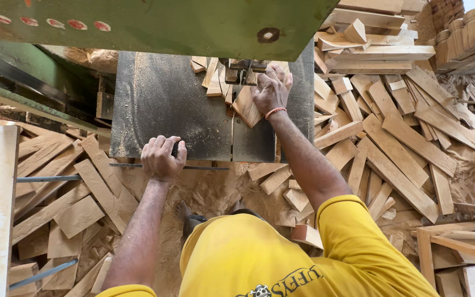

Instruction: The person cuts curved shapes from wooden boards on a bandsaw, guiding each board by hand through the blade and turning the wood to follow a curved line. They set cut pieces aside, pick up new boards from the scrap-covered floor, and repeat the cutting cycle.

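I see my right hand [272,91] spread flat, fingers wide, pressing a wooden piece [247,107] onto the dusty saw table [166,104], right at the blade guide [246,69], whose blade I cannot make out under the green housing [155,25]. My left hand [162,158] curls its fingers over the table's near edge. Offcuts [391,143] cover the floor beside the table.

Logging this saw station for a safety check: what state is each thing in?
Right hand: flat on a wood piece, near the blade guide.
Wood piece: lying on the table.
Left hand: gripping the table's near edge.
Saw table: dusted with sawdust.
Offcuts: piled loosely on the floor.
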Demonstrator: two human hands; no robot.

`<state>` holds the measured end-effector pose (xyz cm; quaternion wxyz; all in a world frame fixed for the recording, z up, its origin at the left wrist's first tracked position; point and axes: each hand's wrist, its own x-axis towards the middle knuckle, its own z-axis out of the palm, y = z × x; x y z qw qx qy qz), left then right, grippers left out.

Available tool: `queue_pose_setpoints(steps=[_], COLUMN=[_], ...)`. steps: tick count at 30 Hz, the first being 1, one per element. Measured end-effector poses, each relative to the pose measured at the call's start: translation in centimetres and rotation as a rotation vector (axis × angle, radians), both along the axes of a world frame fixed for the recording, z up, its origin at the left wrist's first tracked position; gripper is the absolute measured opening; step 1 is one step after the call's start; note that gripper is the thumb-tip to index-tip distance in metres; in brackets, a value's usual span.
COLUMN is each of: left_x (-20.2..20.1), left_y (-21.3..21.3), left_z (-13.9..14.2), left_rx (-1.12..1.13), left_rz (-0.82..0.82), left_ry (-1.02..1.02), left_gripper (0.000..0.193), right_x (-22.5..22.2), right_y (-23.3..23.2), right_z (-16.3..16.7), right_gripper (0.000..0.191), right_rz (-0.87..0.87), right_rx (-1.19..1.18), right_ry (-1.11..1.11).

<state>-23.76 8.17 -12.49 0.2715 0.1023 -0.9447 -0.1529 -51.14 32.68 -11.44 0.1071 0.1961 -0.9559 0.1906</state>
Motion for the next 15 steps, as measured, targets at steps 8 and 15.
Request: queue_pose_setpoints(steps=[8, 15], left_x=[0.4, 0.6], left_y=[-0.4, -0.7], left_z=[0.1, 0.8], left_rx=[0.022, 0.019], left_rz=[-0.005, -0.011], left_ry=[0.01, -0.003], left_gripper=[0.019, 0.018], right_x=[1.1, 1.9], right_y=[-0.7, -1.4], right_z=[-0.1, -0.2], right_gripper=[0.035, 0.024], right_rz=[-0.108, -0.212], right_rx=[-0.02, -0.024], right_ry=[0.004, 0.018])
